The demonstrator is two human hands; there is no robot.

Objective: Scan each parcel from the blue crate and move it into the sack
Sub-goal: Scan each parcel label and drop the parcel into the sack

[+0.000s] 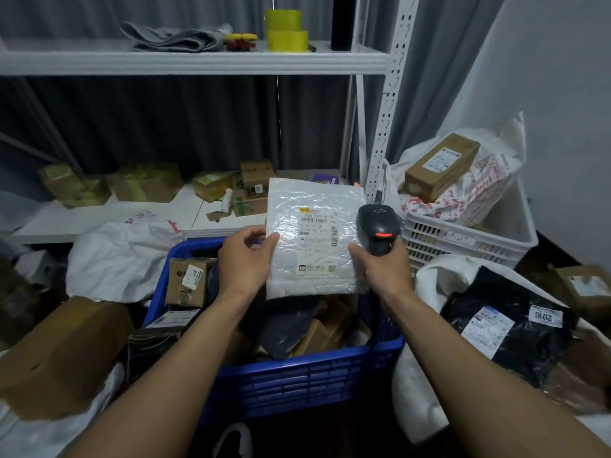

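White mailer (314,239), one, pinched by fingers (271,239) of left hand (243,264); right hand (386,271) grips one scanner (378,226).

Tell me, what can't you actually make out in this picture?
All in the head view:
- Print on the white mailer label: too small and blurred to read.
- Floor of the blue crate: hidden under piled parcels.
- Handle of the scanner: wrapped inside the right hand.
- The white sack: cut off by the right edge.

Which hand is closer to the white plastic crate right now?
Right. The right hand, gripping the scanner, is just beside the white crate; the left hand holds the parcel by its opposite edge, farther off.
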